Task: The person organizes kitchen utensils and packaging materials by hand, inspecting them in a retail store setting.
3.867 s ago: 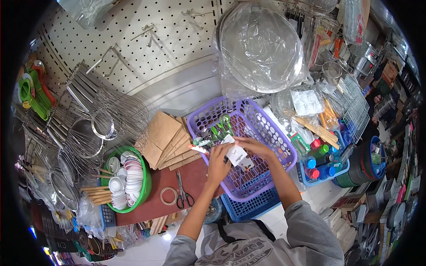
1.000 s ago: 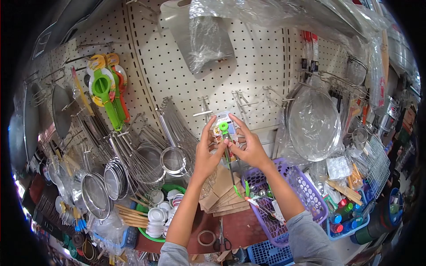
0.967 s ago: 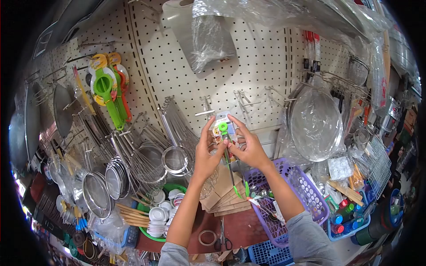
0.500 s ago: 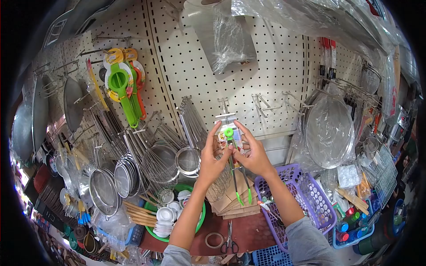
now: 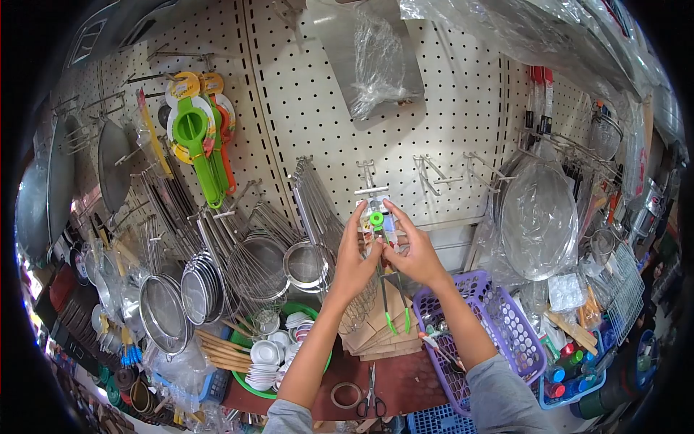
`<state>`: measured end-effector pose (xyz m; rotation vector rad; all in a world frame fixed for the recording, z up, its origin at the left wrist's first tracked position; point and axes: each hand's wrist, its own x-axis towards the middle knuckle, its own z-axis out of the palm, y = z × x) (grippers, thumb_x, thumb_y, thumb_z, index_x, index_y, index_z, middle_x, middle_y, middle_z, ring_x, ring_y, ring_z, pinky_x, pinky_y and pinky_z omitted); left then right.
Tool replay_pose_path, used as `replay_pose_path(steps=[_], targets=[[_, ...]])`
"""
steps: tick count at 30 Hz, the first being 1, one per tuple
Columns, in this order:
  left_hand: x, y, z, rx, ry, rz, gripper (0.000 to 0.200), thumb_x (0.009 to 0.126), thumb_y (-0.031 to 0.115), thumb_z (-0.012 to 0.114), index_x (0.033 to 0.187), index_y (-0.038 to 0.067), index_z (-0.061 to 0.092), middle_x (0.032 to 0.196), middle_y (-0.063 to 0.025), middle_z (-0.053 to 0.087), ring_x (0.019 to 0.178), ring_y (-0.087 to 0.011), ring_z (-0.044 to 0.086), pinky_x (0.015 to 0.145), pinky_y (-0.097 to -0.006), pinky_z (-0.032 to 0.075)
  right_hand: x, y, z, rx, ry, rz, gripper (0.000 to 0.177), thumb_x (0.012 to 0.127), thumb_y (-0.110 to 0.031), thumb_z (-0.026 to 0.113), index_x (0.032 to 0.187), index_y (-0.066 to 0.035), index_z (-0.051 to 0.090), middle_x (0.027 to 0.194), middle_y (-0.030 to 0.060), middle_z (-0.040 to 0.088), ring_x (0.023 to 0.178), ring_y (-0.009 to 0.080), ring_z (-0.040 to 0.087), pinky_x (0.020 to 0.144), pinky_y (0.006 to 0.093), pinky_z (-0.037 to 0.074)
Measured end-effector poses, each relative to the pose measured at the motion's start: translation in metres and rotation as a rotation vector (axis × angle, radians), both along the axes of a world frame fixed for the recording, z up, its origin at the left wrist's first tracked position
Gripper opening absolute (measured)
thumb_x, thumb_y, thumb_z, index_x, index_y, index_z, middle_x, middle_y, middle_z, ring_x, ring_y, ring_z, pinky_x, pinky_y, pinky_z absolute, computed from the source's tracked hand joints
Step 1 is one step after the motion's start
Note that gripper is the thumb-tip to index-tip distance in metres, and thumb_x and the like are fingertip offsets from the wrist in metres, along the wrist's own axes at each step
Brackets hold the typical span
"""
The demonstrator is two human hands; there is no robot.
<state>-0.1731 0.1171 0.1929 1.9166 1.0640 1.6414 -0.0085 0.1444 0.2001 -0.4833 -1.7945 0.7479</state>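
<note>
A pair of black tongs with green tips and a green ring [image 5: 377, 217] hangs upright between my two hands, its legs pointing down. A printed card shows behind its top end. My left hand [image 5: 354, 259] grips the tongs from the left, its thumb pressed to the front and its fingers along the card's side. From the right, my right hand [image 5: 414, 254] does the same, both thumbs nearly meeting. Just above my fingertips, a metal wall hook [image 5: 370, 192] juts from the pegboard; its bar is close to the card's top edge.
Wire whisks [image 5: 253, 271] and strainers [image 5: 165, 311] hang on the left, near green and orange squeezers [image 5: 191, 130]. Below are a green basin [image 5: 325, 363] of white dishes, flat cardboard [image 5: 376, 329], scissors [image 5: 371, 398], a tape roll [image 5: 345, 395] and a purple basket [image 5: 535, 354]. Bagged round pans [image 5: 538, 217] hang right.
My hands and the tongs sit slightly lower in view and a little further right. The grip on the tongs looks the same, while the whole view has shifted slightly.
</note>
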Motion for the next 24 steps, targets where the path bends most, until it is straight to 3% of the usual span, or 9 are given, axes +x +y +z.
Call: replay_pose_path(steps=[3, 6, 12, 15, 18, 24], targets=[[0.004, 0.007, 0.005, 0.108, 0.116, 0.115, 0.072, 0.095, -0.002, 0.057, 0.159, 0.007, 0.025, 0.132, -0.0126, 0.047, 0.109, -0.02, 0.055, 0.092, -0.0327, 0.05, 0.0, 0.012, 0.004, -0.001, -0.063, -0.029, 0.081, 0.085, -0.008, 0.07, 0.158, -0.013, 0.035, 0.122, 0.0208, 0.069, 0.092, 0.025, 0.072, 0.078, 0.0371, 0.057], [0.007, 0.023, 0.003, 0.056, 0.06, 0.13, 0.075, 0.092, 0.0, 0.059, 0.159, 0.005, 0.024, 0.136, -0.0154, 0.041, 0.115, -0.024, 0.052, 0.096, -0.0355, 0.049, -0.003, 0.033, 0.001, 0.118, -0.106, -0.097, 0.081, 0.086, -0.01, 0.069, 0.158, -0.015, 0.035, 0.119, 0.0226, 0.069, 0.086, 0.0265, 0.071, 0.078, 0.0381, 0.056], [0.011, 0.061, -0.014, 0.045, 0.016, 0.237, 0.079, 0.089, 0.007, 0.064, 0.158, 0.005, 0.024, 0.137, -0.0175, 0.039, 0.121, -0.0258, 0.049, 0.097, -0.0363, 0.049, 0.0, 0.046, 0.01, 0.021, -0.229, -0.096, 0.085, 0.082, -0.007, 0.065, 0.16, -0.017, 0.032, 0.117, 0.0238, 0.068, 0.09, 0.031, 0.071, 0.083, 0.0402, 0.055], [0.013, 0.063, -0.011, 0.064, 0.114, 0.338, 0.079, 0.088, 0.007, 0.066, 0.156, 0.006, 0.027, 0.133, -0.0169, 0.044, 0.119, -0.0255, 0.052, 0.096, -0.037, 0.05, -0.002, 0.059, 0.006, 0.023, -0.211, -0.077, 0.088, 0.079, -0.006, 0.063, 0.16, -0.02, 0.031, 0.119, 0.0245, 0.067, 0.092, 0.0336, 0.071, 0.086, 0.0412, 0.055], [0.012, 0.066, -0.002, -0.143, -0.223, -0.024, 0.085, 0.084, 0.004, 0.067, 0.158, 0.006, 0.025, 0.153, -0.0217, 0.034, 0.139, -0.0387, 0.039, 0.112, -0.045, 0.039, -0.002, 0.068, 0.007, -0.002, -0.209, -0.04, 0.09, 0.077, -0.005, 0.064, 0.16, -0.021, 0.032, 0.121, 0.0242, 0.067, 0.093, 0.0342, 0.07, 0.089, 0.0413, 0.054], [0.012, 0.073, -0.005, -0.143, -0.149, 0.041, 0.086, 0.084, 0.007, 0.069, 0.158, 0.004, 0.024, 0.161, -0.0254, 0.026, 0.145, -0.0414, 0.033, 0.114, -0.0458, 0.037, -0.009, 0.093, -0.008, 0.089, -0.2, -0.062, 0.092, 0.076, -0.002, 0.064, 0.16, -0.023, 0.032, 0.13, 0.0225, 0.064, 0.092, 0.0347, 0.069, 0.088, 0.0412, 0.054]])
